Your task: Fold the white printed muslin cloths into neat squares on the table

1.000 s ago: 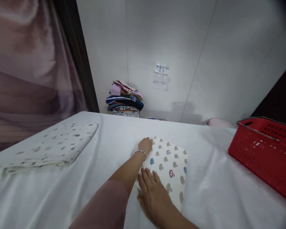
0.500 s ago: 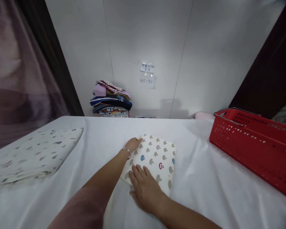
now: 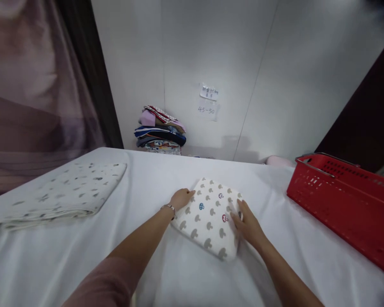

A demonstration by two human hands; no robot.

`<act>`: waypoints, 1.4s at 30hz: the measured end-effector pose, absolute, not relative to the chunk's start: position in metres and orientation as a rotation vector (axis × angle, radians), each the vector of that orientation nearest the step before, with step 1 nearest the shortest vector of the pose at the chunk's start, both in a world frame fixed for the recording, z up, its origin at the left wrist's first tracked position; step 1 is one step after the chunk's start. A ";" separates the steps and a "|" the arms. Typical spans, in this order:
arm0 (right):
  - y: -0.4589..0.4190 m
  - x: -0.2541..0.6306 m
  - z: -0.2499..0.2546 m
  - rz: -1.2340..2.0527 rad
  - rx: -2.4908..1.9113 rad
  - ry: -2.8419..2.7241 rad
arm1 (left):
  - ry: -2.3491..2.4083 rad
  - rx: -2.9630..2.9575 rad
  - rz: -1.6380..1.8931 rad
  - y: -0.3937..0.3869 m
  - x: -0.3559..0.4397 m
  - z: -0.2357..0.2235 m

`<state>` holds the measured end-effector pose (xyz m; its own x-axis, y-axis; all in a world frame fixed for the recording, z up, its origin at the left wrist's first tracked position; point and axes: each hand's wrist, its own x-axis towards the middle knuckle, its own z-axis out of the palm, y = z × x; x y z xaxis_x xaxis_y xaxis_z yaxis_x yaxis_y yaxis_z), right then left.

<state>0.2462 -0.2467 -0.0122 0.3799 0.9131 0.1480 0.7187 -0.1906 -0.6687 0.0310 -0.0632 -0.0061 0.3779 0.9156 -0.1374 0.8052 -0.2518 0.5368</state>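
A folded white cloth (image 3: 208, 219) printed with grey, blue and red mushrooms rests on the white-covered table, turned at an angle. At its left edge, my left hand (image 3: 181, 199), with a bracelet at the wrist, has its fingers closed on the fabric. My right hand (image 3: 248, 225) grips the opposite edge, thumb on top and the other fingers along the side; their tips are partly hidden. Farther left lies a larger folded white cloth (image 3: 73, 187) with a scattered dark leaf-like print, apart from both hands.
To the right stands a red perforated basket (image 3: 336, 213) with metal handles. Behind the table's far edge is a stack of folded fabrics (image 3: 161, 132) against the pale wall, near two paper labels (image 3: 208, 110). A pinkish curtain (image 3: 28, 85) hangs at the left.
My right hand has gone from lying flat on the mushroom cloth's near part to gripping its right edge. My left hand stays at the left edge. The view has shifted slightly left.
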 end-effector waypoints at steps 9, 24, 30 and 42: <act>-0.228 0.269 -0.025 0.833 -1.712 -0.926 | 1.517 1.991 0.372 -0.083 0.031 -0.011; -0.194 0.279 -0.018 0.188 -2.005 -1.755 | 1.425 1.805 0.542 -0.150 0.047 -0.020; -0.169 0.220 -0.009 0.153 -1.903 -1.984 | 1.357 1.722 0.652 -0.154 0.041 -0.028; -0.098 0.176 0.011 0.119 -2.177 -1.930 | 1.279 1.881 0.810 -0.156 0.041 -0.039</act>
<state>0.1765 -0.0984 0.0112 0.1293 0.9874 0.0908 0.9689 -0.1064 -0.2234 0.0414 -0.1565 -0.0387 0.3129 0.9440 0.1050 0.4983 -0.2573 0.8280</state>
